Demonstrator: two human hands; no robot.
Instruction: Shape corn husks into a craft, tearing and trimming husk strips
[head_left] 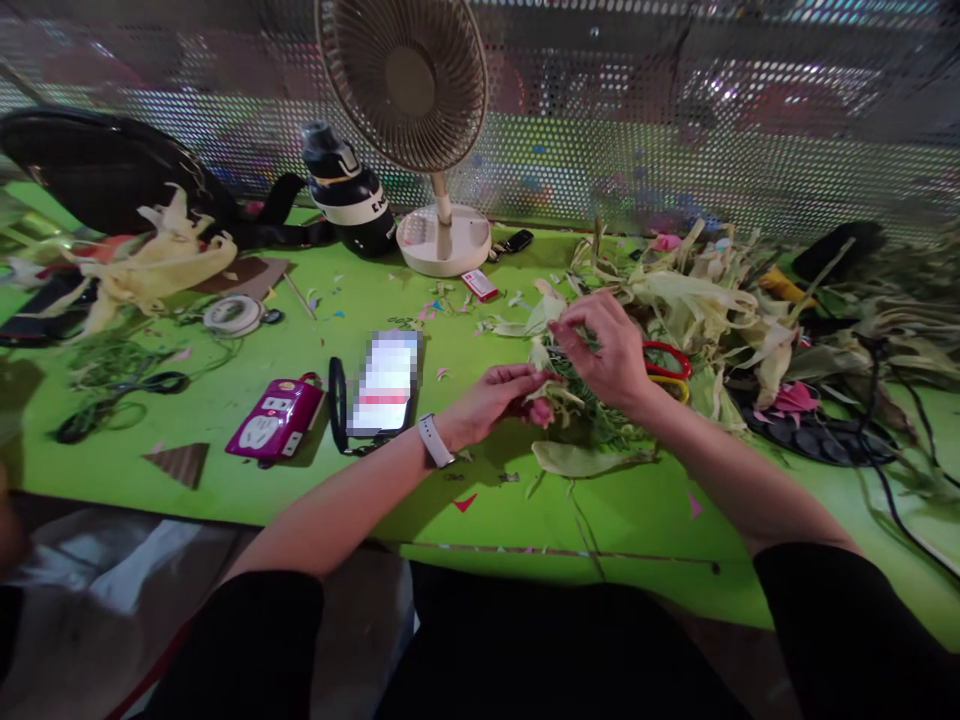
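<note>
My left hand [499,396] is closed on a small bundle of pale husk and a pink petal piece [541,410], held just above the green table [315,330]. My right hand [604,350] hovers right over it, fingers pinched on a strip of pale husk [541,345] and green sprigs [592,420]. A white watch [435,440] sits on my left wrist. A loose husk leaf [577,460] lies under the hands.
A heap of corn husks [720,300] fills the right side, with red-and-yellow scissors [667,370] beside my right hand. A phone [384,385], pink power strip [276,420], fan [442,235], dark bottle [352,195], black bag [97,170] and another husk pile [150,270] lie to the left.
</note>
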